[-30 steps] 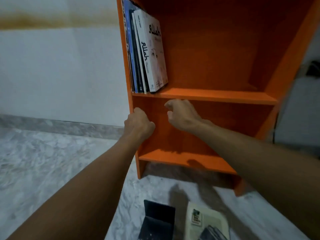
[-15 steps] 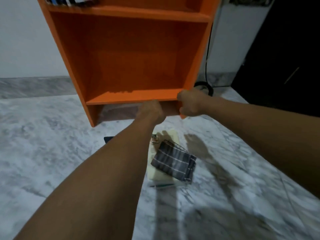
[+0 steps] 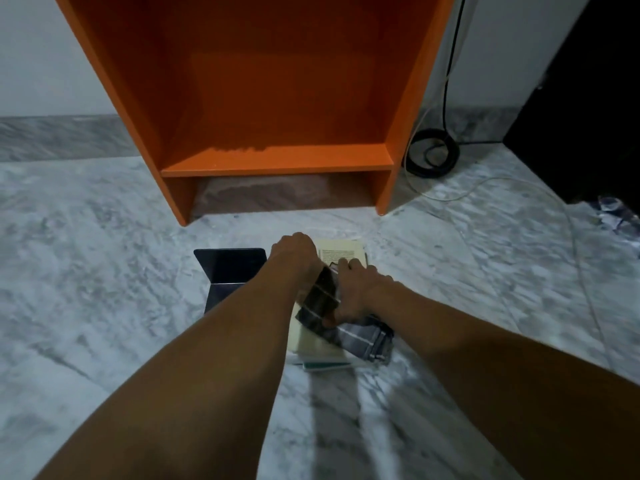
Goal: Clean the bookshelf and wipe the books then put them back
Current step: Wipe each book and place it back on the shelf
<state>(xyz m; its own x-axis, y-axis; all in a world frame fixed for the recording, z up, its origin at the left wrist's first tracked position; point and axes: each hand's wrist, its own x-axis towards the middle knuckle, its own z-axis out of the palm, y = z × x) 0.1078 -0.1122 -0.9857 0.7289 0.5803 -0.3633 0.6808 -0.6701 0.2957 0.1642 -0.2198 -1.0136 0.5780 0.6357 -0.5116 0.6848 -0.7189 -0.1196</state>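
The orange bookshelf (image 3: 277,161) stands ahead with its bottom shelf bare. A small stack of books lies on the floor in front of it, with a cream book (image 3: 341,252) on top. A dark checked cloth (image 3: 363,341) lies across that book, one end lifted between my hands. My right hand (image 3: 358,292) grips the cloth, thumb over its raised edge. My left hand (image 3: 294,254) is curled over the cream book's far left corner, right beside the cloth; its fingertips are hidden.
A black metal bookend (image 3: 230,271) stands on the marble floor (image 3: 104,289) just left of the books. A coiled black cable (image 3: 433,154) and a thin white wire (image 3: 467,194) lie right of the shelf. Dark furniture (image 3: 588,116) fills the right side.
My view dropped from the upper shelves to the floor. Both hands came down from the shelf's front onto the book stack, and the right hand took hold of the cloth.
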